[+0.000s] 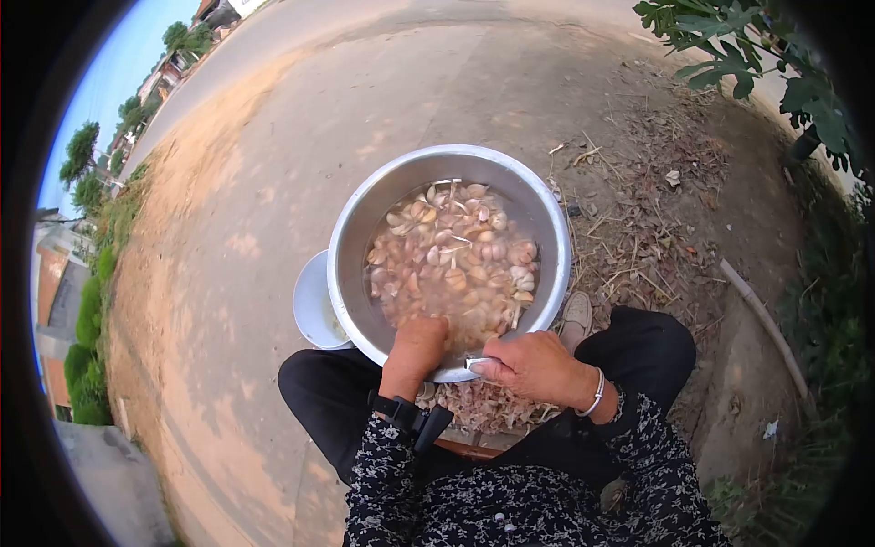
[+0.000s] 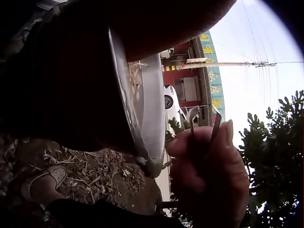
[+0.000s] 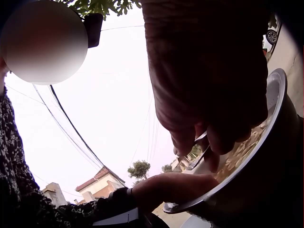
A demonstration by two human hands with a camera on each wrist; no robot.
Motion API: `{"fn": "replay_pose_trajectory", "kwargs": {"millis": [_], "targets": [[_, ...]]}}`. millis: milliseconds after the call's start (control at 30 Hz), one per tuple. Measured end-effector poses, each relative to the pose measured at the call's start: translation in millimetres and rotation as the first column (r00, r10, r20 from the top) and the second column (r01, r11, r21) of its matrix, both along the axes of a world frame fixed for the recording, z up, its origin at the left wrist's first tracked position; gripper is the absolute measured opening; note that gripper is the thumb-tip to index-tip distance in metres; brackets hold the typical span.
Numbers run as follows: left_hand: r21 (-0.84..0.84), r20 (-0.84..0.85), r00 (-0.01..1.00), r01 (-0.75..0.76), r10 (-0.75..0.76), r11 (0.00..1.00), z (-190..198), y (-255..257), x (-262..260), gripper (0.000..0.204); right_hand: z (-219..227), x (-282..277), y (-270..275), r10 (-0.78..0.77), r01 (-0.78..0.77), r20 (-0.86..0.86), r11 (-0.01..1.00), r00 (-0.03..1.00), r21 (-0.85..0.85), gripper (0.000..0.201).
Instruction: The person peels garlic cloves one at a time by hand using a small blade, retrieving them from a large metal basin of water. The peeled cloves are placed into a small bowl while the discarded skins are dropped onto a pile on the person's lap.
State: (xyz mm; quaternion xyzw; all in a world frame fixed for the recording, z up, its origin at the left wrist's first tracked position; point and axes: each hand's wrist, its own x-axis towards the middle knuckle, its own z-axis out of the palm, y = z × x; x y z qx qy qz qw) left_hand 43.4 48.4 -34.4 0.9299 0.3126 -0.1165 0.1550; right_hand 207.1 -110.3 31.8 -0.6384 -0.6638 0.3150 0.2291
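Observation:
A large metal pot in front of the person holds many garlic cloves in cloudy water. My left hand reaches over the near rim into the pot, its fingertips hidden among the cloves and water. Beside it, over the right part of the near rim, my right hand grips a pair of metal tweezers. The two bent tips of the tweezers stand apart and point out past the thumb and fingers, with nothing between them in the left wrist view.
A pale basin stands left of the pot, partly behind it. Pinkish-white scraps lie between the person's legs. Dry leaves and stalks cover the ground at right, with a long stick further out.

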Motion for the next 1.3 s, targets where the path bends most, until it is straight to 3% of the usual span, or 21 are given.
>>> {"fn": "replay_pose_trajectory", "kwargs": {"millis": [100, 167, 200, 267, 400, 500, 600, 667, 700, 767, 800, 933, 967, 1000, 1033, 1100, 1133, 1167, 1233, 1300], "targets": [[-0.081, -0.095, 0.995, 0.011, -0.018, 0.997, -5.6, -0.3, -2.1, 0.009, 4.1, 3.9, -0.5, -0.076, 0.077, -0.006, 0.997, 0.997, 0.028, 0.033], [-0.159, 0.157, 0.986, 0.078, -0.053, 0.984, -9.5, 2.2, -11.0, 0.012, 4.9, 4.3, -2.3, -0.103, 0.103, 0.002, 0.994, 0.995, 0.025, 0.033], [-0.159, 0.156, 0.986, 0.081, -0.056, 0.984, -7.5, 2.2, -10.4, 0.012, 4.2, 4.9, -2.6, -0.134, 0.135, -0.021, 0.989, 0.991, 0.063, 0.034], [-0.309, 0.107, 0.989, -0.069, 0.107, 0.949, -3.0, 2.4, -9.2, 0.016, 6.3, 6.9, -2.1, -0.168, 0.171, -0.046, 0.980, 0.985, 0.099, 0.034], [-0.232, 0.107, 0.978, -0.153, 0.181, 0.961, 8.9, -10.4, 14.2, 0.019, 12.3, 12.0, 2.1, -0.257, 0.266, -0.132, 0.962, 0.957, 0.057, 0.034], [-0.241, 0.119, 0.988, -0.065, 0.096, 0.968, 1.8, -18.5, 22.2, 0.021, 10.3, 10.9, 4.5, -0.284, 0.294, -0.115, 0.952, 0.952, 0.084, 0.031], [-0.352, 0.159, 0.975, -0.089, 0.153, 0.932, 1.9, -14.6, 17.9, 0.020, 6.2, 14.0, 5.3, -0.303, 0.309, -0.067, 0.946, 0.950, 0.100, 0.028], [-0.604, 0.291, 0.802, -0.269, 0.522, 0.750, 0.1, -10.7, 4.2, 0.013, 4.2, 13.2, 4.5, -0.308, 0.312, -0.054, 0.945, 0.950, 0.099, 0.029], [-0.604, 0.288, 0.802, -0.273, 0.524, 0.749, 4.1, -9.9, 0.4, 0.013, 3.8, 12.5, 4.1, -0.321, 0.322, -0.015, 0.944, 0.947, 0.076, 0.029], [-0.869, 0.268, 0.605, -0.185, 0.750, 0.459, 15.4, -9.2, -6.2, 0.011, 3.7, 11.1, 4.9, -0.331, 0.329, 0.024, 0.943, 0.943, 0.055, 0.029], [-0.909, 0.260, 0.572, -0.128, 0.778, 0.398, 22.1, -9.4, -8.3, 0.010, 3.3, 9.7, 5.3, -0.320, 0.317, 0.063, 0.947, 0.945, 0.043, 0.029], [-0.944, 0.216, 0.518, -0.104, 0.828, 0.312, 23.9, -8.5, -12.4, 0.011, 2.3, 8.7, 6.4, -0.310, 0.305, 0.099, 0.950, 0.946, 0.061, 0.029], [-0.663, 0.410, 0.639, -0.280, 0.651, 0.694, 20.5, -7.0, -10.7, 0.014, 1.7, 9.3, 7.0, -0.310, 0.305, 0.099, 0.950, 0.946, 0.060, 0.029], [-0.214, 0.472, 0.781, -0.349, 0.409, 0.913, 15.9, -6.0, -10.4, 0.018, 0.7, 8.9, 7.5, -0.339, 0.334, 0.069, 0.940, 0.938, 0.067, 0.029], [-0.214, 0.470, 0.780, -0.353, 0.413, 0.911, 9.1, -4.6, -7.6, 0.018, 0.7, 7.7, 8.1, -0.364, 0.361, 0.039, 0.930, 0.931, 0.073, 0.030], [0.060, 0.416, 0.870, -0.316, 0.265, 0.947, -3.2, -0.5, 12.1, 0.019, 2.4, 7.8, 11.3, -0.357, 0.354, 0.041, 0.933, 0.933, 0.063, 0.029], [0.087, 0.370, 0.885, -0.337, 0.283, 0.938, 3.4, -6.5, 25.3, 0.014, 3.3, 8.0, 11.4, -0.352, 0.350, 0.044, 0.936, 0.935, 0.047, 0.029], [0.086, 0.376, 0.882, -0.338, 0.284, 0.937, -1.3, -5.3, 33.0, 0.014, 3.5, 7.9, 11.8, -0.351, 0.349, 0.050, 0.936, 0.935, 0.051, 0.029], [0.021, 0.053, 0.993, -0.106, 0.105, 0.994, -10.6, -1.4, 44.8, 0.018, 1.0, 7.3, 12.8, -0.355, 0.352, 0.048, 0.934, 0.934, 0.056, 0.028], [-0.038, 0.113, 0.975, -0.191, 0.194, 0.981, -13.3, -2.9, 40.6, 0.017, -2.7, 10.3, 12.9, -0.363, 0.359, 0.044, 0.930, 0.931, 0.072, 0.028]]}}
